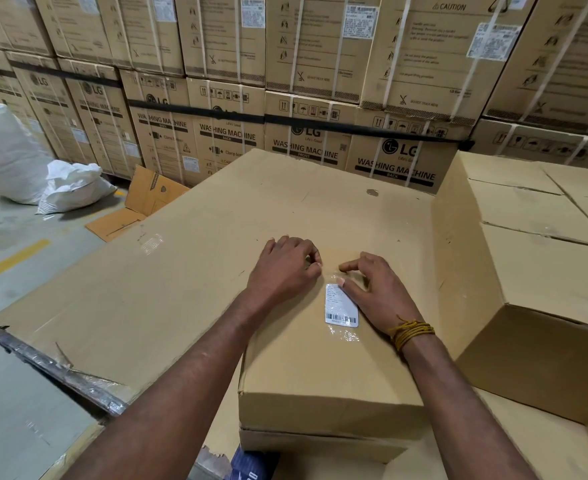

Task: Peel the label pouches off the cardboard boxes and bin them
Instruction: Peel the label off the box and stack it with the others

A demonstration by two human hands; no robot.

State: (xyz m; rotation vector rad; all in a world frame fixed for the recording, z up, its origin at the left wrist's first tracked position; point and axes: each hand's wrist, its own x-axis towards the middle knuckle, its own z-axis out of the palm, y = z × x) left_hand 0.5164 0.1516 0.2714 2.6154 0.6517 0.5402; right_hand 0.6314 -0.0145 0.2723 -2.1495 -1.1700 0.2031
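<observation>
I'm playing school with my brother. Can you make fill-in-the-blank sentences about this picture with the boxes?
1. The barcode label is stuck on a ____ box.
2. The yellow-brown thread is tied around the ____ wrist.
3. The stacked cartons behind say WASHING ____.
4. The white sacks lie on the ____.

Missing words: cardboard, right, MACHINE, floor
</observation>
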